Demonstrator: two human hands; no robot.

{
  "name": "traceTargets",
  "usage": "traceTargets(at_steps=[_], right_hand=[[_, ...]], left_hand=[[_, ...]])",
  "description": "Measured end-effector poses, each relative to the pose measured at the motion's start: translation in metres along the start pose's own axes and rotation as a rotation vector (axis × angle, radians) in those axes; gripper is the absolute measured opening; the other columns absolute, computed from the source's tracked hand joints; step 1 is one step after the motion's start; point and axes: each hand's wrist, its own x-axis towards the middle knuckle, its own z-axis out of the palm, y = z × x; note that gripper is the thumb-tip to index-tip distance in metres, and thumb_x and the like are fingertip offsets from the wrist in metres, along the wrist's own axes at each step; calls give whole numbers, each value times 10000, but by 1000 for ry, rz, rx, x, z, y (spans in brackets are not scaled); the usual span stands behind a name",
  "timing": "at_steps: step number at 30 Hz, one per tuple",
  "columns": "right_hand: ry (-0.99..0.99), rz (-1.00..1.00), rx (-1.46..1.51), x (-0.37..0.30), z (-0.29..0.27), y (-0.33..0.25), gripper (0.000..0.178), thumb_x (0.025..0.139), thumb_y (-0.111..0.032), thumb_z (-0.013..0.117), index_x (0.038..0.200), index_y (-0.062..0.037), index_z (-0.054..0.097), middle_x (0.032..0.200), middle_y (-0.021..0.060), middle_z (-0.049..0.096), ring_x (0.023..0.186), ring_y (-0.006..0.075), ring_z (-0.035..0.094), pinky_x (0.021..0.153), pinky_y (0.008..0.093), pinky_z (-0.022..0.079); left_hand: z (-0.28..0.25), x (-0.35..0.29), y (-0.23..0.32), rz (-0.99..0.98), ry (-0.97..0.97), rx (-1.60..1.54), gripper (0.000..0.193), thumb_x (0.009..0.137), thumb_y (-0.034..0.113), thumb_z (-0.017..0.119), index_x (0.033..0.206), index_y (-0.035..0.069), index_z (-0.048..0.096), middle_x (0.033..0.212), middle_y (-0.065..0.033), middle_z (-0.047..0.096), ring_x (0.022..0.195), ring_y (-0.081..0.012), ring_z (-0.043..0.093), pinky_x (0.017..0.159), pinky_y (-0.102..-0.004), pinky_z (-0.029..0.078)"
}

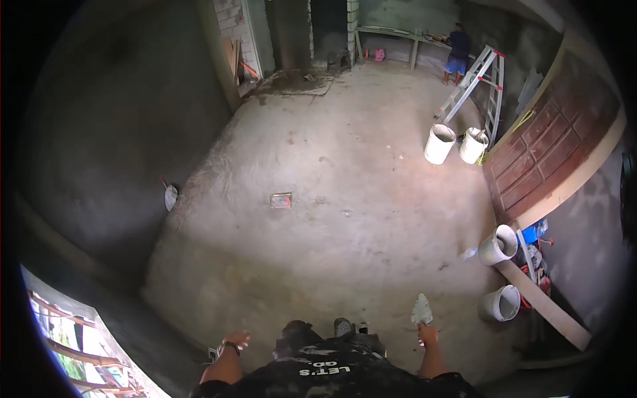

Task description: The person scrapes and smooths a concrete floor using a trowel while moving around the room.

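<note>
My right hand [428, 334] is closed around the handle of a trowel [421, 310]. Its pointed blade, smeared with pale grey stuff, points away from me over the concrete floor [358, 245]. At the lower left, my left hand [237, 340] is held out beside my body with its fingers apart and nothing in them. A dark band circles that wrist. To the right of the trowel a white bucket [492, 306] lies tilted, and another white bucket [494, 247] is just beyond it. One of my shoes [342, 326] shows between my hands.
A long board [544, 305] lies by the right wall near a brown panelled door [547, 142]. Farther off stand a stepladder [474, 86] and two white buckets [439, 144]. A person [457, 50] is at the back bench. A small rectangular item [281, 200] lies mid-floor.
</note>
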Motion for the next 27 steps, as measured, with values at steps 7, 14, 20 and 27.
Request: traceTargets(at_steps=[7, 14, 20, 27], right_hand=[[137, 51, 223, -68, 9, -32, 267, 857, -265, 681, 857, 1, 651, 642, 96, 594, 502, 221, 569, 435, 382, 459], [110, 215, 242, -112, 53, 12, 231, 865, -263, 682, 825, -47, 611, 617, 79, 554, 496, 214, 547, 406, 396, 419], [26, 360, 643, -149, 98, 61, 290, 892, -347, 647, 779, -98, 551, 595, 34, 451, 463, 198, 426, 415, 363, 343], [-6, 381, 743, -217, 132, 34, 356, 925, -426, 614, 797, -105, 530, 638, 16, 424, 531, 183, 388, 467, 363, 326]], left_hand=[[-29, 9, 168, 293, 153, 111, 359, 948, 367, 609, 1192, 111, 671, 1039, -26, 721, 872, -167, 691, 698, -327, 565], [-91, 30, 222, 375, 115, 123, 444, 936, 422, 617, 1219, 83, 664, 1112, -67, 722, 942, -209, 700, 773, -374, 572], [-146, 61, 225, 279, 119, 187, 426, 906, 369, 655, 1212, 74, 693, 1096, -82, 742, 913, -222, 718, 759, -367, 572], [-166, 76, 259, 269, 60, 217, 427, 925, 367, 641, 1215, 58, 688, 1099, -88, 738, 947, -236, 715, 777, -380, 566]])
